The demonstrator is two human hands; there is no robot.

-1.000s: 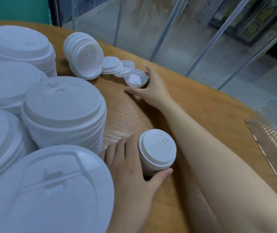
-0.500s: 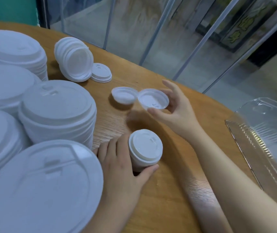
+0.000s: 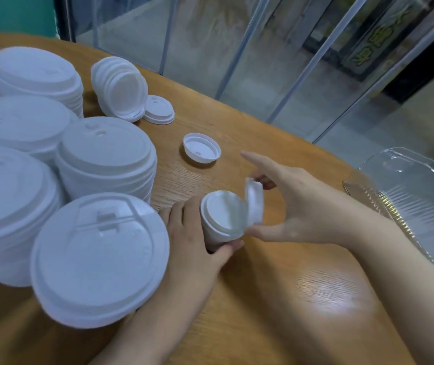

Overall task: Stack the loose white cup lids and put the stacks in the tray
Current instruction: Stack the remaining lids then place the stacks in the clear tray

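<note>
left hand (image 3: pixel 197 238) curled round small stack of white plastic lids (image 3: pixel 221 219); right hand (image 3: pixel 297 204) pinching one tilted white lid (image 3: pixel 254 204) against its top. upturned loose white lid (image 3: pixel 202 151) beyond, tall stacks of large white lids (image 3: pixel 100 259) crowding left, clear ribbed plastic tray (image 3: pixel 416 191) right.

Clear tray (image 3: pixel 418 196) motion-blurred, cut off by right edge. Leftmost big lid stacks (image 3: pixel 5 206) cut by left edge. Small stack (image 3: pixel 221 219) lower part hidden behind left hand (image 3: pixel 197 248). Lid (image 3: pixel 254 204) in right hand (image 3: pixel 308 206) blurred, underside unclear. Both forearms run out of the bottom edge.
</note>
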